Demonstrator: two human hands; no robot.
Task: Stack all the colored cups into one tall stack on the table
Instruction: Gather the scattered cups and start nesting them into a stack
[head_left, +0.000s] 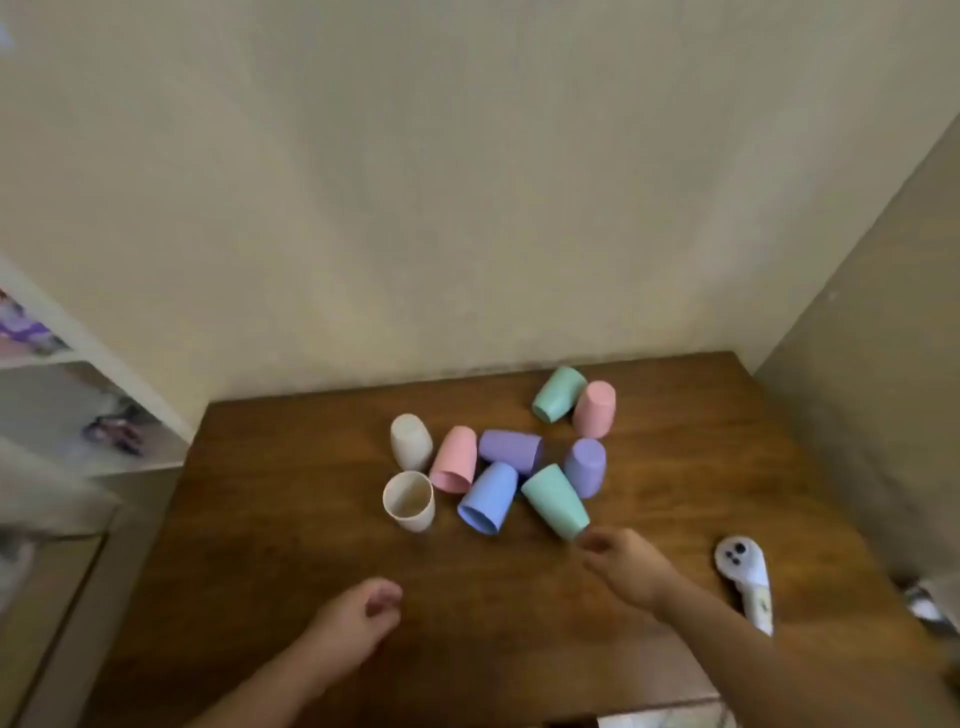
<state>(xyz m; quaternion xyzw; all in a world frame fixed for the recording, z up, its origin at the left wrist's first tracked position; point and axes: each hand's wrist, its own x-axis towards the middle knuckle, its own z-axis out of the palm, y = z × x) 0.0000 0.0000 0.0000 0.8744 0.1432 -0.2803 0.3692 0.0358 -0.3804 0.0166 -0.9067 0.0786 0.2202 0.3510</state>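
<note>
Stacking hasn't started yet: nine cups lie scattered mid-table (291, 519), and the right hand (626, 566), fingers curled loose and empty, is right at the rim of the tipped green cup (556, 501) at its 11 o'clock, so next it needs to grip and upright it, left hand (358, 621) loosely curled, empty.

Blurry hands, and things cut off at the edges

The right hand (626, 566) is blurry, so I cannot tell if it touches the green cup (556, 501). The left hand (358, 618) is blurry too. Both arms run off the bottom. The shelf things (111, 428) are fuzzy, and the table (270, 561) is cut off.
</note>
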